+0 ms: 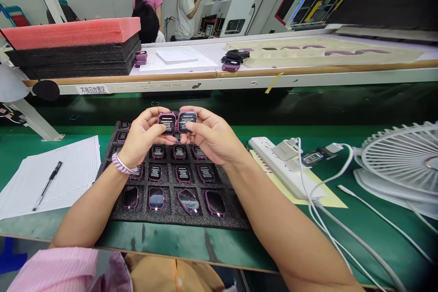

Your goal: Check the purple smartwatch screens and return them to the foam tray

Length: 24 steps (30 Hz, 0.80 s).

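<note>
My left hand [145, 132] grips a purple-framed watch face [167, 123], its thumb on the lit screen with white text. Beside it, my right hand [208, 134] grips a second such watch [187, 121], thumb also on the glass. Both are held side by side above a black foam tray [137, 216]. Rows of similar watches sit in the tray's compartments. Those in the middle rows show white text, while the front-row ones, such as one watch [215, 203], have dark or reflecting screens. My hands and forearms hide parts of the tray.
Papers [78, 164] with a pen [48, 185] lie left. On the right are a power strip [284, 164], white cables and a fan [404, 159]. A raised shelf [205, 83] behind bears foam blocks [71, 32], papers and more watches. People are beyond it.
</note>
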Available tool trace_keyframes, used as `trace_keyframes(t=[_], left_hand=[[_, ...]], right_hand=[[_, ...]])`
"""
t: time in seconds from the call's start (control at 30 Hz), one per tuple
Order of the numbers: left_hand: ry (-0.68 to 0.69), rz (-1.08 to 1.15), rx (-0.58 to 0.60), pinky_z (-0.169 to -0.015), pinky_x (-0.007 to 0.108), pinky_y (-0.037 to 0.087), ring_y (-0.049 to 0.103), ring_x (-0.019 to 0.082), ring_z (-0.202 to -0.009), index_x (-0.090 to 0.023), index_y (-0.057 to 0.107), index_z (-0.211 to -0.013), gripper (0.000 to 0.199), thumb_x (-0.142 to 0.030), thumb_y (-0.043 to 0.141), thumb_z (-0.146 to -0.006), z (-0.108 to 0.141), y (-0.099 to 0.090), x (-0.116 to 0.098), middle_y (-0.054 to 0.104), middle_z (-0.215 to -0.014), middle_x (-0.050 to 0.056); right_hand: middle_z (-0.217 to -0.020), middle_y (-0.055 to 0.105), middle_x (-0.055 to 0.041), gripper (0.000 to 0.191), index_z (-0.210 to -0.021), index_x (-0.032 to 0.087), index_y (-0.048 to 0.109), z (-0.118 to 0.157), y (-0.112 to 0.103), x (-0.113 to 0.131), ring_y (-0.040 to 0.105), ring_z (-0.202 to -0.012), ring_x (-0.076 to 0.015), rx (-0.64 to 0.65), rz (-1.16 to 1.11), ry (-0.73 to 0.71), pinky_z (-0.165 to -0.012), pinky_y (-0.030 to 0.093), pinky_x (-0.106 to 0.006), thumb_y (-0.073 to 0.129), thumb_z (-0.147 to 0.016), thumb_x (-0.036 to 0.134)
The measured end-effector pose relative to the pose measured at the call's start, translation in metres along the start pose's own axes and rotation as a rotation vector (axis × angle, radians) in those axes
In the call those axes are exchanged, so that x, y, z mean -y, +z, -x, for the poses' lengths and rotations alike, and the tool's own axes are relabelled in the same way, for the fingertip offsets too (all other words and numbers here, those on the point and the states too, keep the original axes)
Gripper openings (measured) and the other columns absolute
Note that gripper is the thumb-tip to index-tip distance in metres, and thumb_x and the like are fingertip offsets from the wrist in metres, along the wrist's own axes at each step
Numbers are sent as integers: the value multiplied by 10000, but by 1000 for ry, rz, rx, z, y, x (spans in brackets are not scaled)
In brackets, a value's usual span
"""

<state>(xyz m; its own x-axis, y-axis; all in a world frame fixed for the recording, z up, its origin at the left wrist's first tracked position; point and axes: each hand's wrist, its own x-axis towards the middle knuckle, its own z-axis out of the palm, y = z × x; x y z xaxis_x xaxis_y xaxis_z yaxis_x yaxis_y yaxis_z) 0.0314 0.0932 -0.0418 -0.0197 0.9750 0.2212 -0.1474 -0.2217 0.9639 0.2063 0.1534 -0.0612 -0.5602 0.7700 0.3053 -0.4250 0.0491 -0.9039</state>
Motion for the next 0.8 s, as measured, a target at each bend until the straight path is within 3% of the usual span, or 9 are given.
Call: trace_keyframes(t=[0.27,0.8], left_hand=[[27,-16,7,-657,236,652,714,166,-671,-141,521,-1156,483,-235,690,-713,1,1,0,645,-1075,58],[49,-17,8,-644,231,654,717,176,-668,-131,523,-1138,445,-232,701,-743,1,1,1,643,-1071,58]], right_hand=[[-909,634,4,497,-1161,183,601,1,0,2,620,-642,-128,16,-24,-13,-628,570,-256,822,-718,231],[-916,645,4,491,-1164,176,599,0,0,3,630,-643,-124,35,-30,-14,-627,564,-235,817,-726,220]])
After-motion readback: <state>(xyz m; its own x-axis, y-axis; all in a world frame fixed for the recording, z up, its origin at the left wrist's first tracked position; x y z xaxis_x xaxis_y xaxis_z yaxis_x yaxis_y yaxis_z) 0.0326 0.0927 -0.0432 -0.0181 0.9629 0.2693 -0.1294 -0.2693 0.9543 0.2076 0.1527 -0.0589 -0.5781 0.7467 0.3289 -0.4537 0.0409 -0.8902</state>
